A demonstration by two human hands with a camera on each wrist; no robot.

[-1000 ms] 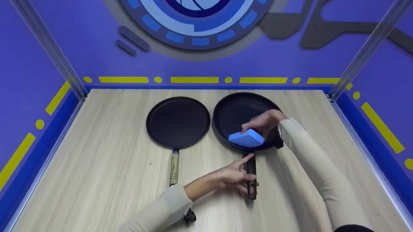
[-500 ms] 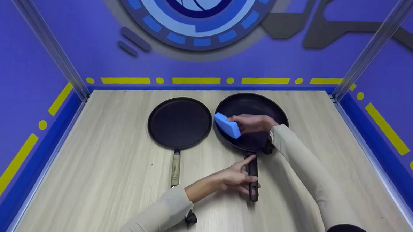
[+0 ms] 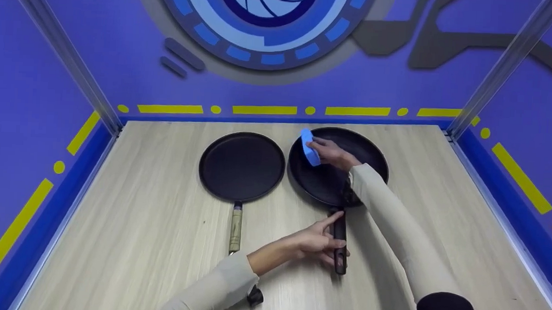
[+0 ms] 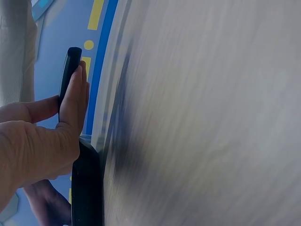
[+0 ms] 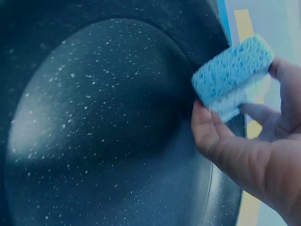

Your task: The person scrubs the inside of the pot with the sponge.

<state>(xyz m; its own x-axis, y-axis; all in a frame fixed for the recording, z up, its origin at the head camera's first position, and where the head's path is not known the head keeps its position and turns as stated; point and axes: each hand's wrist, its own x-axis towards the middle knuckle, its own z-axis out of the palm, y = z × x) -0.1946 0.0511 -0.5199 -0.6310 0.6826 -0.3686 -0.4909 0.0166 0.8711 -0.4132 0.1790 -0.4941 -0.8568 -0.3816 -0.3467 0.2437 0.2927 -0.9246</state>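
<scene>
- Two grips are engaged, one on each handled item.
- Left grip (image 3: 316,240): clamped on the black handle (image 3: 341,237), with fingers to either side of it and one digit stretched toward the pan. Judged reason: to brace the pan against sideways push.
- Right grip (image 3: 332,155): clamped on the blue sponge (image 3: 310,148), thumb and fingers pinching it. The sponge projects left of these fingertips, tipped on edge at the deep pan's left wall. Whether it touches the wall cannot be told; the right wrist view is blurred there. The tilt probably suits the sloping side.
- Deep pan (image 3: 364,154): on the worktop (image 3: 162,206), beneath the right grip and beyond the left. Its handle points toward the person, which appears to put it within easy reach of the left grip.
- Flat pan (image 3: 242,167): left of the right grip, beyond and left of the left grip, just beside the deep pan. Neither grip touches it. Its wooden-looking handle (image 3: 236,228) ends near the left sleeve (image 3: 219,278); contact cannot be confirmed. This position likely leaves the right arm unobstructed.
</scene>
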